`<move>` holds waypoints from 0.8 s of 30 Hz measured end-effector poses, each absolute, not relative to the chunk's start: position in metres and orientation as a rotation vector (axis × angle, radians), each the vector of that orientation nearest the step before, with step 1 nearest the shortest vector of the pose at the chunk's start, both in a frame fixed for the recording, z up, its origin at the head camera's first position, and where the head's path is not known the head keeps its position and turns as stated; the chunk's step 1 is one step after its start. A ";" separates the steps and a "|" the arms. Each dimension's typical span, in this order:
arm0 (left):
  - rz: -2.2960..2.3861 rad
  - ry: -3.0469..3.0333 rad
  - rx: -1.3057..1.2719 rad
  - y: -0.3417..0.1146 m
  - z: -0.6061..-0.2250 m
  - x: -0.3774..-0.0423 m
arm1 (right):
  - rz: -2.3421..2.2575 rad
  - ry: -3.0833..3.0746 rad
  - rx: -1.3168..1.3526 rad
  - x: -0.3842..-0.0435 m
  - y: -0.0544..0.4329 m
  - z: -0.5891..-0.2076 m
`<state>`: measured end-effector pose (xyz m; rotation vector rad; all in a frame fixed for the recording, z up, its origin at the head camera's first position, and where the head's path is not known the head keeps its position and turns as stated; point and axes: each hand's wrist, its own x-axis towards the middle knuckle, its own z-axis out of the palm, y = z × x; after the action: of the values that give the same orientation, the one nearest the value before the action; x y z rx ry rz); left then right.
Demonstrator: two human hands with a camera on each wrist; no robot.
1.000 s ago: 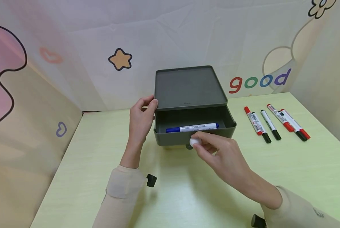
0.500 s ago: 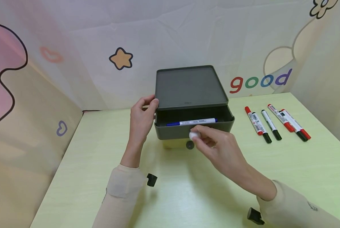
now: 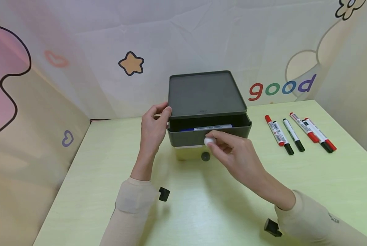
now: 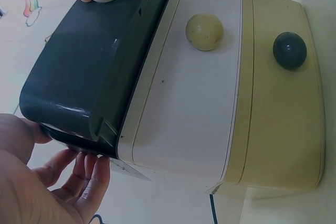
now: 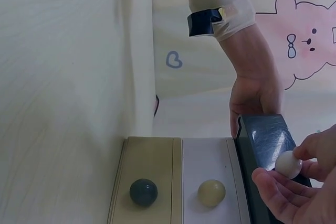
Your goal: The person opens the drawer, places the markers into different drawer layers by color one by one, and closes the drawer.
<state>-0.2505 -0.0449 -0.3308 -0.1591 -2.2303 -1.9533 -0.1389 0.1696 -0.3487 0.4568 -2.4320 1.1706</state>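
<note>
Both hands are engaged with a small stacked drawer unit [image 3: 206, 92] standing on a pale green counter [image 3: 183, 218], near the far wall. The right hand [image 3: 243, 155] pinches the round white knob [image 3: 208, 140] of the dark top drawer [image 3: 186, 138] between its thumb and fingers. That drawer juts partly out toward the near side, and a blue-capped marker [image 3: 213, 127] lies crosswise inside it, partly hidden by the front panel. The left hand [image 3: 152, 128] grips the left side of the unit, thumb by the near left corner of its rimmed dark top and bent fingers against the side. Below the dark drawer, the left wrist view shows a white drawer [image 4: 184, 98] with a cream knob [image 4: 204, 32], then a yellow drawer [image 4: 281, 124] with a dark knob [image 4: 290, 51]; both look pushed in. To the right of the unit, well apart from it, markers with red and black caps [image 3: 290, 131] lie on the counter, some touching or overlapping. Pale sleeves [image 3: 132, 212] cover both forearms, and an orange star [image 3: 131, 63] decorates the far backdrop [image 3: 208, 41].
</note>
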 end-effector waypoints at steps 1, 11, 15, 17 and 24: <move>-1.954 -2.231 -0.158 -0.045 -0.331 -0.251 | 1.173 -2.434 0.457 -0.139 0.170 -0.348; -1.972 -2.226 -0.161 -0.045 -0.331 -0.251 | 1.165 -2.447 0.440 -0.146 0.172 -0.347; -1.983 -2.216 -0.162 -0.045 -0.331 -0.251 | 1.165 -2.454 0.429 -0.149 0.172 -0.346; -1.981 -2.218 -0.160 -0.045 -0.331 -0.250 | 1.165 -2.457 0.427 -0.151 0.172 -0.346; -1.978 -2.229 -0.150 -0.046 -0.331 -0.250 | 1.156 -2.458 0.416 -0.158 0.172 -0.345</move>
<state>-0.2502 -0.0457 -0.3308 -0.1503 -2.2291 -1.9776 -0.1583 0.1723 -0.3452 0.4159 -2.4584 1.1555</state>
